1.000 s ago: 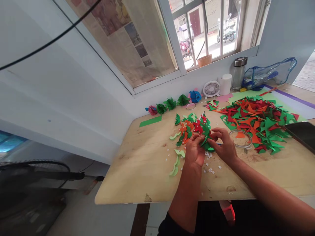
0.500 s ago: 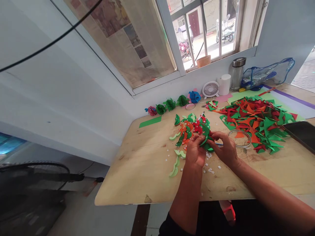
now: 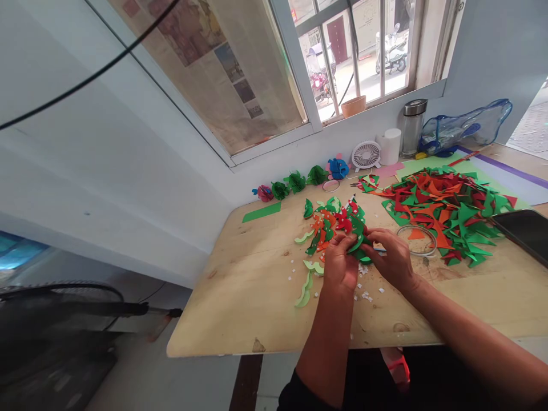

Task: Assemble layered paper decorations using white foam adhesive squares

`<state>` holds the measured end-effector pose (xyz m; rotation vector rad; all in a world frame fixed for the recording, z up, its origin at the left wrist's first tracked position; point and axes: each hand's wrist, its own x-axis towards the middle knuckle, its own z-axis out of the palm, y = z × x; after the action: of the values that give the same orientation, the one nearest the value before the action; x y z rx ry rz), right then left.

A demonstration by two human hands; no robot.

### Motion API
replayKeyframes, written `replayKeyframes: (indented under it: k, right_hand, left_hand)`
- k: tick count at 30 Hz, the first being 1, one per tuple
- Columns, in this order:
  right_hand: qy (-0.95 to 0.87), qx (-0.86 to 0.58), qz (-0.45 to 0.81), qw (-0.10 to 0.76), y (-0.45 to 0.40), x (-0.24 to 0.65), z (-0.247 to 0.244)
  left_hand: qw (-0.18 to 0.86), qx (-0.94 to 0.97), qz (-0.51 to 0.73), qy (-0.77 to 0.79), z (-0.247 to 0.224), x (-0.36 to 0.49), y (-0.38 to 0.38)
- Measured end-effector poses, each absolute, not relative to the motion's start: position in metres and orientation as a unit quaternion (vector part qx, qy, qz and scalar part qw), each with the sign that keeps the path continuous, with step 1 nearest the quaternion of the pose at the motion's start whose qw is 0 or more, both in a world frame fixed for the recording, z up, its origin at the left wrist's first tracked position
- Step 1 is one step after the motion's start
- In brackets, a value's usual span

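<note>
Between my two hands is a green paper piece [image 3: 357, 242] with small white squares on it. My left hand [image 3: 341, 260] pinches its left side. On the other side, the fingers of my right hand [image 3: 390, 254] are closed at its right edge, partly hidden. Just beyond my hands lies a cluster of orange, red and green paper cutouts [image 3: 324, 224], many dotted with white squares. Pale green wavy strips [image 3: 305, 291] rest left of my left wrist. Tiny white paper bits [image 3: 366, 297] are scattered on the wood below my hands.
A heap of red, orange and green scraps [image 3: 449, 205] covers the table's right side, beside a tape roll [image 3: 416, 241] and a phone [image 3: 523, 229]. Along the wall stand folded paper figures [image 3: 296, 181], a small fan [image 3: 366, 155] and a glass bottle [image 3: 413, 130]. A green strip [image 3: 261, 213] lies left.
Both hands stay almost in place, still holding the green paper piece. The view has shifted very slightly; nothing else visibly differs.
</note>
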<state>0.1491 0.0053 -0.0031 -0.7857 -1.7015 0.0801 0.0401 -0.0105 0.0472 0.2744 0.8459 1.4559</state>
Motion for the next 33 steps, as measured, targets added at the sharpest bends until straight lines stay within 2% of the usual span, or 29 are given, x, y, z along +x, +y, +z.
replayKeyframes:
  k: [14, 22, 33]
  right_hand:
    - [-0.742, -0.332, 0.103, 0.573, 0.002, 0.147, 0.001]
    - [-0.693, -0.352, 0.228, 0.586, 0.001, 0.144, 0.005]
    - [-0.624, -0.391, 0.376, 0.562, 0.002, 0.144, 0.007]
  left_hand:
    - [0.519, 0.161, 0.719, 0.434, 0.048, 0.044, -0.006]
    - [0.463, 0.187, 0.740, 0.451, 0.044, 0.045, -0.003]
    - [0.450, 0.191, 0.737, 0.467, 0.037, 0.045, 0.001]
